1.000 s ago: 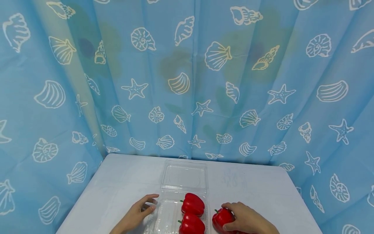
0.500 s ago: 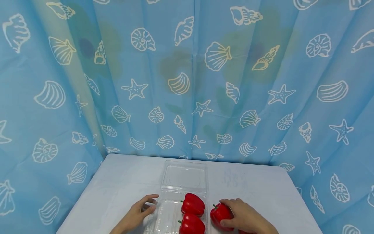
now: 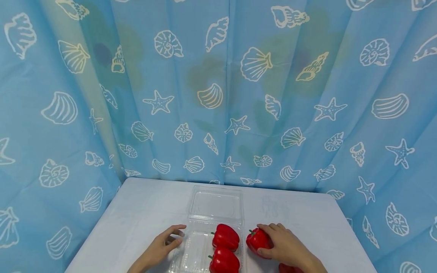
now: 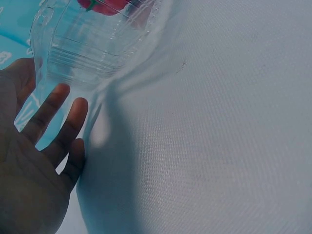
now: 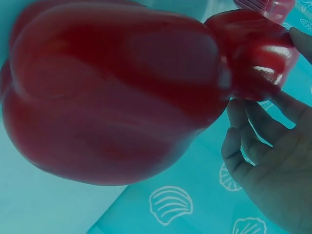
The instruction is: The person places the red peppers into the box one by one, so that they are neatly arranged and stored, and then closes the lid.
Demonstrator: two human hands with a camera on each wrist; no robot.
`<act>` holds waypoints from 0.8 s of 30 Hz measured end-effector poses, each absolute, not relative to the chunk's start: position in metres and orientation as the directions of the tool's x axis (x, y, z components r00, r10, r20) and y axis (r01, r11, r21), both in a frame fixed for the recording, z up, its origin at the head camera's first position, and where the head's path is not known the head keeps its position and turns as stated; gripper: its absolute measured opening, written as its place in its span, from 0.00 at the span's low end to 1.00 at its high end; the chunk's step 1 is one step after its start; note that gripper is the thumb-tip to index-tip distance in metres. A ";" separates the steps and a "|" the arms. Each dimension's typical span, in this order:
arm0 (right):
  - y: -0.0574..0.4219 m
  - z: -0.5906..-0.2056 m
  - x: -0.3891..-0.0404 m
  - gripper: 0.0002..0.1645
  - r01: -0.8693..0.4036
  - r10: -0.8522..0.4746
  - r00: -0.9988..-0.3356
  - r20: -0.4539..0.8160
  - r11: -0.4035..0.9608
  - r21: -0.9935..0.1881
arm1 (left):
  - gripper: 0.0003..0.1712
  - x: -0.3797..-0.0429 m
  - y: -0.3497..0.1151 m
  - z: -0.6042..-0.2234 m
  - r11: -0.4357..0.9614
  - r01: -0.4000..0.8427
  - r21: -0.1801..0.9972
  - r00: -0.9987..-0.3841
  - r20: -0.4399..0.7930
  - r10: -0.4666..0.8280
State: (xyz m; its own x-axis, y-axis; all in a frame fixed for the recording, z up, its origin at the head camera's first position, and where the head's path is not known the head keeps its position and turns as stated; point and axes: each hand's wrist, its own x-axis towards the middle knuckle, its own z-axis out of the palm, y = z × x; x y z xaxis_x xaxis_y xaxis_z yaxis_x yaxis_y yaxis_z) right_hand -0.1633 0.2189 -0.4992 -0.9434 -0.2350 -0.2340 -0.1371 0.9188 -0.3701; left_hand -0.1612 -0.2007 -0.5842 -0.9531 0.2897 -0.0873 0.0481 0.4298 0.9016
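My right hand (image 3: 286,244) grips a red bell pepper (image 3: 257,242) with a green stem, just right of a clear plastic clamshell box (image 3: 196,248). The thumb is on the near side of the pepper and the fingers reach over its far side. Two more red bell peppers lie along the right side of the box, a far one (image 3: 226,237) and a near one (image 3: 224,261). My left hand (image 3: 160,246) is at the left edge of the box, fingers spread and loosely bent, holding nothing. The left wrist view shows its fingertips (image 4: 78,107) close to the box wall.
Another red bell pepper (image 3: 289,268) lies below my right wrist, partly hidden, and looms large in the right wrist view. The box's lid (image 3: 216,204) lies folded back on the white table (image 3: 150,201). A blue shell-print curtain (image 3: 211,151) stands behind and at both sides.
My right hand has moved the gripped pepper slightly forward, away from the pepper below the wrist, which shows more separately now. The left hand stays in place.
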 end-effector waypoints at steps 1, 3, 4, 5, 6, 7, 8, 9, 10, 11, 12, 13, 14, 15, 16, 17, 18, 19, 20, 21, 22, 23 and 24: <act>0.219 -0.499 -0.164 0.55 -0.139 -0.234 -0.945 -0.229 0.920 -0.366 | 0.27 -0.162 -0.201 -0.584 0.429 0.049 0.902 -0.953 -0.086 0.290; 0.220 -0.498 -0.165 0.55 -0.141 -0.233 -0.947 -0.220 0.920 -0.365 | 0.27 -0.162 -0.200 -0.585 0.431 0.051 0.901 -0.954 -0.085 0.289; 0.220 -0.498 -0.165 0.55 -0.143 -0.233 -0.948 -0.216 0.920 -0.364 | 0.27 -0.163 -0.200 -0.585 0.434 0.051 0.899 -0.954 -0.085 0.289; 0.220 -0.497 -0.165 0.55 -0.144 -0.232 -0.950 -0.209 0.920 -0.365 | 0.27 -0.163 -0.200 -0.586 0.439 0.051 0.897 -0.953 -0.087 0.290; 0.221 -0.497 -0.165 0.55 -0.147 -0.233 -0.951 -0.201 0.918 -0.368 | 0.27 -0.162 -0.200 -0.585 0.441 0.050 0.896 -0.953 -0.090 0.289; 0.221 -0.497 -0.164 0.55 -0.154 -0.237 -0.953 -0.190 0.916 -0.371 | 0.27 -0.162 -0.200 -0.585 0.442 0.045 0.896 -0.954 -0.093 0.286; 0.221 -0.496 -0.164 0.54 -0.160 -0.240 -0.954 -0.178 0.914 -0.374 | 0.27 -0.161 -0.200 -0.584 0.441 0.042 0.896 -0.954 -0.096 0.285; 0.221 -0.495 -0.163 0.55 -0.164 -0.241 -0.956 -0.167 0.912 -0.376 | 0.27 -0.161 -0.200 -0.584 0.441 0.040 0.897 -0.954 -0.098 0.285; 0.220 -0.494 -0.163 0.55 -0.169 -0.242 -0.958 -0.156 0.911 -0.377 | 0.28 -0.160 -0.200 -0.583 0.437 0.038 0.898 -0.953 -0.099 0.286; 0.220 -0.492 -0.163 0.55 -0.172 -0.242 -0.959 -0.146 0.910 -0.379 | 0.28 -0.160 -0.200 -0.583 0.433 0.038 0.901 -0.953 -0.099 0.288; 0.219 -0.491 -0.162 0.55 -0.177 -0.243 -0.960 -0.136 0.908 -0.379 | 0.27 -0.160 -0.200 -0.582 0.427 0.037 0.903 -0.952 -0.098 0.289; 0.218 -0.490 -0.162 0.55 -0.180 -0.244 -0.962 -0.125 0.907 -0.380 | 0.27 -0.160 -0.200 -0.582 0.426 0.039 0.904 -0.952 -0.096 0.290; 0.217 -0.488 -0.162 0.56 -0.180 -0.241 -0.963 -0.120 0.907 -0.381 | 0.27 -0.160 -0.201 -0.582 0.424 0.043 0.904 -0.951 -0.093 0.294; 0.216 -0.487 -0.162 0.56 -0.182 -0.241 -0.964 -0.112 0.906 -0.382 | 0.27 -0.160 -0.201 -0.582 0.424 0.045 0.905 -0.951 -0.091 0.297; 0.215 -0.486 -0.162 0.56 -0.185 -0.242 -0.965 -0.105 0.905 -0.382 | 0.27 -0.161 -0.201 -0.581 0.423 0.046 0.905 -0.950 -0.091 0.298; 0.215 -0.486 -0.162 0.56 -0.189 -0.243 -0.965 -0.099 0.904 -0.383 | 0.27 -0.161 -0.201 -0.582 0.423 0.046 0.905 -0.950 -0.091 0.298; 0.214 -0.485 -0.162 0.57 -0.193 -0.245 -0.965 -0.092 0.903 -0.384 | 0.27 -0.161 -0.201 -0.582 0.423 0.045 0.905 -0.951 -0.091 0.296; 0.214 -0.485 -0.162 0.57 -0.196 -0.246 -0.965 -0.086 0.902 -0.384 | 0.27 -0.161 -0.202 -0.582 0.423 0.045 0.905 -0.951 -0.091 0.295; 0.213 -0.486 -0.162 0.57 -0.200 -0.248 -0.965 -0.080 0.901 -0.384 | 0.27 -0.161 -0.202 -0.583 0.424 0.043 0.905 -0.952 -0.092 0.293; 0.213 -0.486 -0.162 0.57 -0.204 -0.250 -0.965 -0.074 0.900 -0.385 | 0.27 -0.161 -0.202 -0.583 0.425 0.041 0.904 -0.952 -0.094 0.291; 0.213 -0.486 -0.162 0.57 -0.207 -0.252 -0.965 -0.069 0.899 -0.386 | 0.27 -0.161 -0.202 -0.584 0.426 0.040 0.904 -0.953 -0.094 0.289; 0.213 -0.486 -0.162 0.57 -0.210 -0.253 -0.965 -0.064 0.898 -0.387 | 0.27 -0.161 -0.202 -0.584 0.426 0.041 0.904 -0.953 -0.093 0.288; 0.212 -0.486 -0.162 0.57 -0.212 -0.254 -0.965 -0.060 0.897 -0.389 | 0.27 -0.161 -0.202 -0.585 0.427 0.041 0.903 -0.954 -0.092 0.286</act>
State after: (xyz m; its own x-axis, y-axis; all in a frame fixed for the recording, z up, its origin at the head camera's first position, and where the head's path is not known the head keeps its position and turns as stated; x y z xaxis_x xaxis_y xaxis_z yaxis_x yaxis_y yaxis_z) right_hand -0.1620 0.2122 -0.4863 -0.9653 -0.2540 -0.0605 -0.2116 0.8966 -0.3890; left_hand -0.1613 -0.2019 -0.5852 -0.9537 0.2864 -0.0921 0.0410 0.4272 0.9032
